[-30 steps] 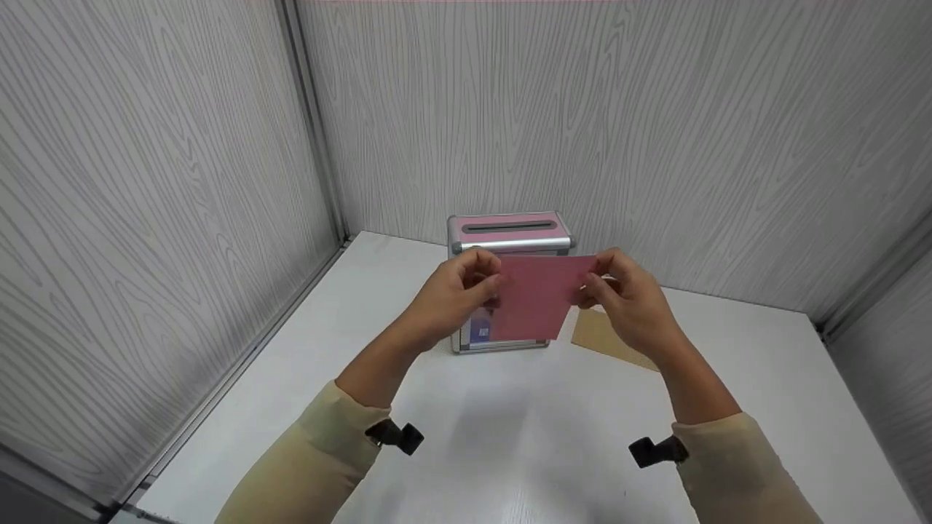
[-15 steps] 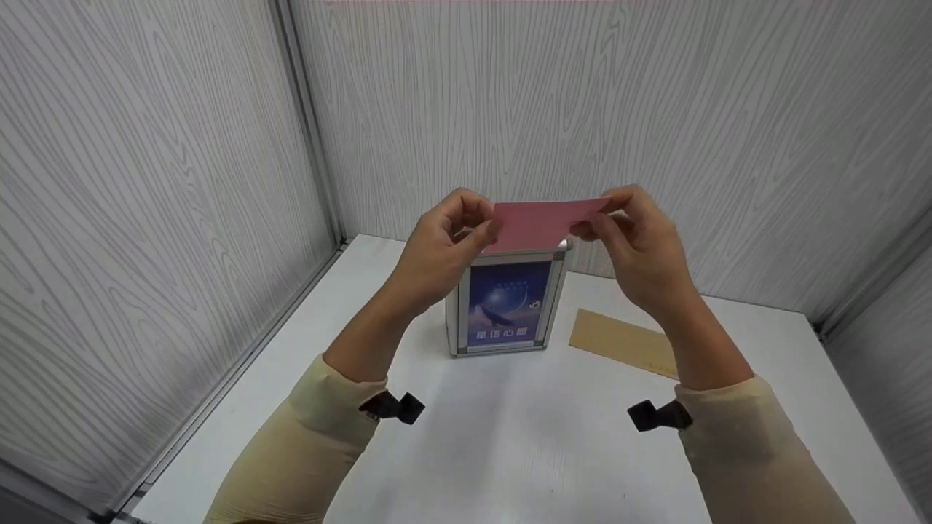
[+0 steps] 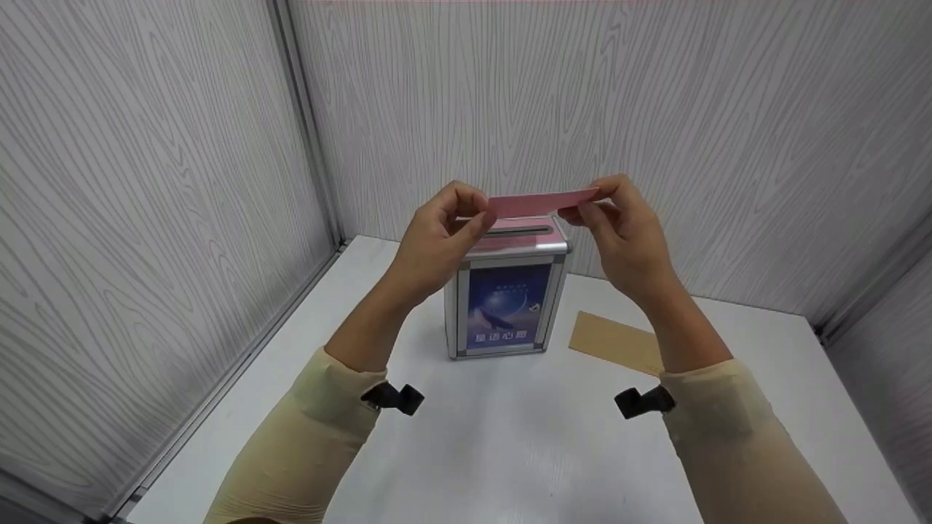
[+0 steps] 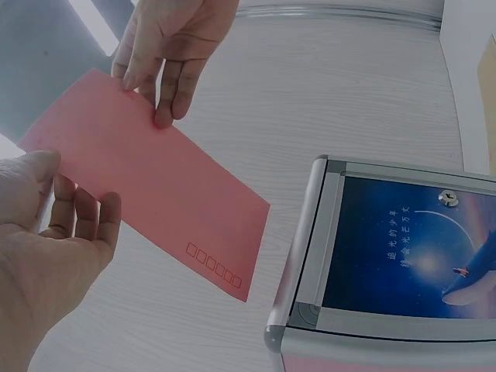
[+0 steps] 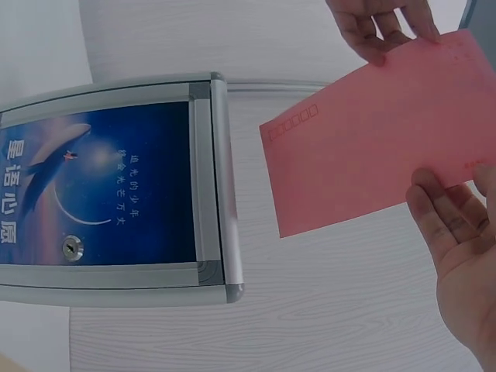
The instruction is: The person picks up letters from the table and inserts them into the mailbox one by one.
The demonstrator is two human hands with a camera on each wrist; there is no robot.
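Note:
A pink envelope [image 3: 539, 204] is pinched at its left end by my left hand [image 3: 437, 244] and at its right end by my right hand [image 3: 626, 240]. It hangs just above the slotted pink top of a silver-framed box [image 3: 507, 306], apart from it. In the left wrist view the envelope [image 4: 163, 186] shows a row of small printed squares near the end towards the box [image 4: 411, 248]. The right wrist view has the envelope [image 5: 380, 132] beside the box's top edge [image 5: 225, 186], with fingers of both hands on its long sides.
A brown envelope [image 3: 615, 342] lies flat on the white table [image 3: 510, 437], right of the box and partly behind my right wrist. Grey wood-patterned panels [image 3: 466, 94] stand behind and at both sides. The box front carries a blue picture and a round lock [image 5: 73, 248].
Both hands have risen with the pink envelope, from in front of the box to above its top. The envelope has tilted so that less of its face shows in the head view.

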